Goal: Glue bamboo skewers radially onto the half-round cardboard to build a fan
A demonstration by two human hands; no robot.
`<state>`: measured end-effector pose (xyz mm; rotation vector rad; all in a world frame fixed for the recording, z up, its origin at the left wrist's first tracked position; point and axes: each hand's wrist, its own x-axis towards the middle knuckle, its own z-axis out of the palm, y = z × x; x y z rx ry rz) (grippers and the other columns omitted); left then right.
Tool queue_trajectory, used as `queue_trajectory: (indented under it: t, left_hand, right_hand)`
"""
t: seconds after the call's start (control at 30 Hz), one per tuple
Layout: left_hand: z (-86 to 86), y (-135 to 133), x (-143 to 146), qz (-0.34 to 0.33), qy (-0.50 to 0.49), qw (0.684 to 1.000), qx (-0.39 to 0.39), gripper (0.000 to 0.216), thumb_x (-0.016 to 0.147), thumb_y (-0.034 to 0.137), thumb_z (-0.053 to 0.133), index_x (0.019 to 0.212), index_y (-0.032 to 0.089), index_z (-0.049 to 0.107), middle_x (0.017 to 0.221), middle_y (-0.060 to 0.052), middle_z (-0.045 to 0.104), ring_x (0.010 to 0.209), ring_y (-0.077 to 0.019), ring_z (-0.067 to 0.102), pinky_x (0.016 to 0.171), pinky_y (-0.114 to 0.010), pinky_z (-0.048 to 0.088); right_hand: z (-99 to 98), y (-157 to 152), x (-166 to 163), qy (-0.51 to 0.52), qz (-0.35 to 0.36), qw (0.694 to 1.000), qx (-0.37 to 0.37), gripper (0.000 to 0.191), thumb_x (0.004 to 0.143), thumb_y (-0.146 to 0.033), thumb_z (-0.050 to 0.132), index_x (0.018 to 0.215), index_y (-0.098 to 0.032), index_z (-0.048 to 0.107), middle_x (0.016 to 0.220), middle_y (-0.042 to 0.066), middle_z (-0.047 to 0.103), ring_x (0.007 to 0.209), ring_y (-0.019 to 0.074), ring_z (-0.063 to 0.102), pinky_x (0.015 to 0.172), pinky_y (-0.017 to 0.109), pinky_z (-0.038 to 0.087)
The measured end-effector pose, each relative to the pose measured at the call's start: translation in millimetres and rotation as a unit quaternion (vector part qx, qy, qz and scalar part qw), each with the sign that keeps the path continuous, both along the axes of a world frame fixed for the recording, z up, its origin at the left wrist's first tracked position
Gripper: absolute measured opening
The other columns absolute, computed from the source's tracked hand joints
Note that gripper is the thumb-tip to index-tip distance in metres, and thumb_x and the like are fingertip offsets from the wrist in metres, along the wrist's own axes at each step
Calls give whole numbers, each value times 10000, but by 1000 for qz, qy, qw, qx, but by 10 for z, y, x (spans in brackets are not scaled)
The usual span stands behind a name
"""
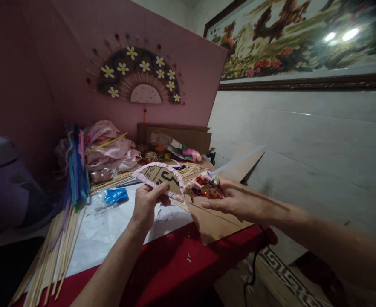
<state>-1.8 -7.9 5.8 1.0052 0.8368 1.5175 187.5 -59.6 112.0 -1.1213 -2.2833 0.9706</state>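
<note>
1. Pinching a half-round cardboard piece (172, 186) in the left hand (147, 204), clamped between thumb and fingers along the straight lower edge.
2. Gripping a patterned glue gun (203, 186), by the look of it, in the right hand (229, 200), closed around the rear part, with some fingers hidden. Pointing its front end at the right corner of the cardboard piece; cannot tell if touching or just beside. Jutting out behind, toward the upper right, a translucent stick (235, 161).
3. Holding the cardboard piece up over the table, tilted, with printed face in view and pink edging (157, 164) around the rim.
4. Probably light, fairly stiff and dry to the touch, but likely to crease if squeezed hard. Best held by the middle of the straight edge, well apart from the gun's possibly hot tip.
5. Lying below, a white sheet (94, 238) and a brown board (220, 228) on a red tablecloth (175, 260).
6. Farther left, bamboo sticks (55, 256), a blue packet (116, 195) and pink cloth (111, 143).
7. Beyond, on a pink panel (197, 81), a flowered fan (130, 81).
</note>
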Motion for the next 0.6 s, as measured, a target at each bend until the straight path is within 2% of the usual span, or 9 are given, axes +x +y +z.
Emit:
queue_trajectory:
  t: [0.1,0.17,0.37,0.6]
  left_hand:
    - [-4,1,1,-1,-2,1000,-1,184,625,268,657,570,112,577,487,-9,560,382,-108,505,387,-232,351]
    - [-8,3,1,-3,-3,1000,1,180,629,265,657,578,111,579,491,-8,560,383,-106,505,387,-231,352]
    - [-19,14,0,-9,-7,1000,5,186,652,255,661,570,113,574,470,0,549,380,-104,501,386,-228,352]
    - [-31,10,-8,-15,1,1000,3,196,659,252,664,553,113,577,473,-5,555,384,-106,510,385,-227,350]
  right_hand:
    - [-1,5,20,-26,-34,999,4,315,820,-429,515,1036,-215,593,651,3,534,692,171,523,704,315,491]
    - [4,9,17,-28,-41,999,1,298,814,-443,514,999,-226,601,586,-12,486,597,152,485,635,296,493]
    - [8,21,25,-13,-57,998,-8,260,803,-468,517,867,-233,608,519,-25,422,490,123,423,485,244,460]
    - [-61,17,135,-35,-112,991,-60,391,773,-543,523,826,-161,589,584,-21,455,442,63,392,288,138,296]
